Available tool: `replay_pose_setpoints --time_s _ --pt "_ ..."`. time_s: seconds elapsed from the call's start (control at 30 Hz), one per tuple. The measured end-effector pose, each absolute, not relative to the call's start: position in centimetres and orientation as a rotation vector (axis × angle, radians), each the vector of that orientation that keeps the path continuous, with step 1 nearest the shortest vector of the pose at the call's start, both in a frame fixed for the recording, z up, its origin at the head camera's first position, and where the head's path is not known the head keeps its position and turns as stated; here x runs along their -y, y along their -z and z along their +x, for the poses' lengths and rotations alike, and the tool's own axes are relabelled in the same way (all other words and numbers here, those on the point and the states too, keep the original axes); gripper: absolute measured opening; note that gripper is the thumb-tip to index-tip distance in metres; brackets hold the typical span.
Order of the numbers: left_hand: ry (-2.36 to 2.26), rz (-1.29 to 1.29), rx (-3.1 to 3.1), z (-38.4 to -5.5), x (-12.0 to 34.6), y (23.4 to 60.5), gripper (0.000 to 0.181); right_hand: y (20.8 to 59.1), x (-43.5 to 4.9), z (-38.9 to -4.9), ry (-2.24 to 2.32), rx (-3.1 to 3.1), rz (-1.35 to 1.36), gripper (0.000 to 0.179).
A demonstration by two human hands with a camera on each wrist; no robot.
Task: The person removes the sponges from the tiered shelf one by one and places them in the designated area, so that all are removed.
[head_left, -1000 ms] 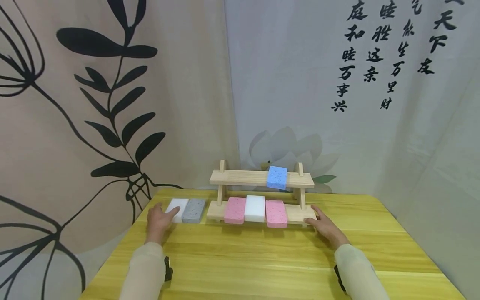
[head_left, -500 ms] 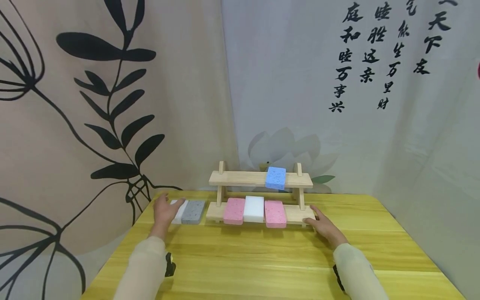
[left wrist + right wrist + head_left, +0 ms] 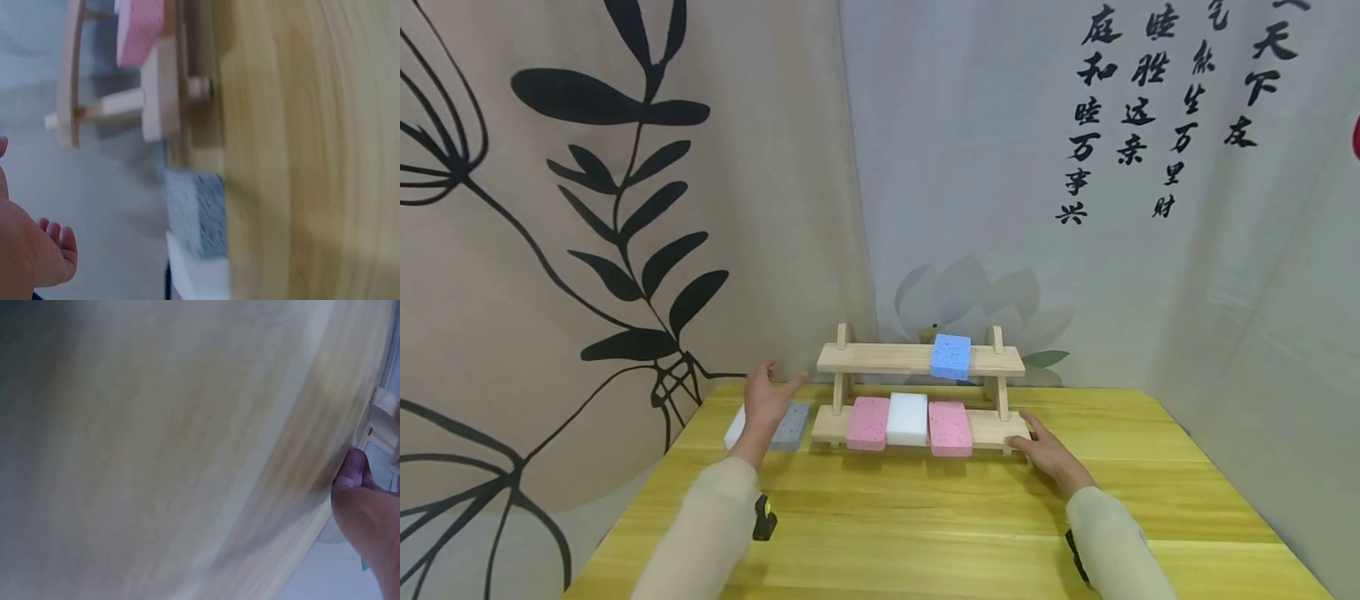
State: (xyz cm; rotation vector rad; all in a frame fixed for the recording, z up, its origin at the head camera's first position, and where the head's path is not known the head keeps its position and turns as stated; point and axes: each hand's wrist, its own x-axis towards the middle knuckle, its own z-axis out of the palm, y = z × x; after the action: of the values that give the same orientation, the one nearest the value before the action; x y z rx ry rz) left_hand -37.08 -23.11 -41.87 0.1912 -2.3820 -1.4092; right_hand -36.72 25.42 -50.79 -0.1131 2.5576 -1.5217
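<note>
A two-tier wooden rack [image 3: 880, 357] stands at the back of the table. One blue sponge [image 3: 951, 357] leans on its upper shelf. Along the lower shelf are a pink sponge [image 3: 868, 423], a white sponge [image 3: 907, 419] and another pink sponge [image 3: 950, 429]. My left hand [image 3: 765, 407] is raised above a white sponge [image 3: 734, 428] and a grey sponge [image 3: 791, 427] left of the rack, thumb spread and nothing held; the left wrist view shows it apart from both. My right hand [image 3: 1051, 454] grips the right end of the lower shelf, its far fingers partly hidden.
The yellow wooden table [image 3: 925, 533] extends in front of the rack. Behind it hangs a pale curtain [image 3: 790, 208] with printed plants and dark lettering, close to the table's back edge.
My left hand has moved right and up from beside the left white sponge, passing over it toward the rack. My right hand keeps its place. The sponges have not visibly moved.
</note>
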Motion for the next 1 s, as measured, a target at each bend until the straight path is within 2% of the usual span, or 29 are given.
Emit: replay_pose_setpoints --time_s 0.53,0.83,1.0 --pt "1.472 0.073 2.316 -37.5 14.2 39.1 0.083 51.2 -25.5 -37.2 1.544 -2.535 -0.086 0.095" --pt "1.444 0.066 2.280 -37.7 10.2 39.0 0.079 50.2 -24.8 -36.2 1.491 -2.583 -0.065 0.088" --pt "1.460 0.060 2.287 -37.8 8.2 39.1 0.080 50.9 -25.3 -36.8 1.516 -2.560 -0.060 0.096"
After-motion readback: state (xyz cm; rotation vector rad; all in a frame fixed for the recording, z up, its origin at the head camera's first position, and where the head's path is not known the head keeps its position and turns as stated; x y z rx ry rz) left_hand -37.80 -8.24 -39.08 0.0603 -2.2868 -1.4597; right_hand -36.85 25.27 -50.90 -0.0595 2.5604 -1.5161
